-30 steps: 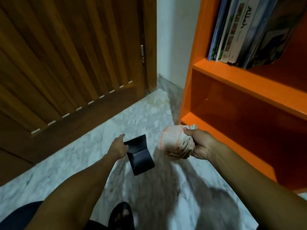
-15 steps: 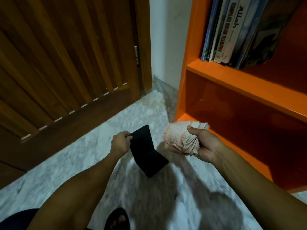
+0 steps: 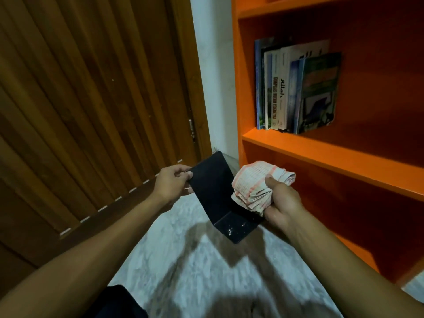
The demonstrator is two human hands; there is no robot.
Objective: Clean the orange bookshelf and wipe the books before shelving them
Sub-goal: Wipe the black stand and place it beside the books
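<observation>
My left hand (image 3: pixel 173 183) pinches the upper edge of a black L-shaped bookend (image 3: pixel 212 192), held in the air above the floor. Pale specks of dust show on its lower flap. My right hand (image 3: pixel 278 203) grips a bunched white-and-pink cloth (image 3: pixel 254 185), which lies against the bookend's right side. The orange bookshelf (image 3: pixel 321 154) stands at the right. Several books (image 3: pixel 296 88) stand upright on one of its shelves, and the rightmost one leans.
A brown wooden slatted door (image 3: pixel 87 106) fills the left side, with a strip of white wall (image 3: pixel 212 65) between it and the shelf. A marble floor (image 3: pixel 183 260) lies below my arms. The shelf compartment under the books is bare.
Both hands have risen from near the floor to shelf height. The bookend came up with my left hand, and the cloth in my right hand has moved onto its right side. The view has tilted upward.
</observation>
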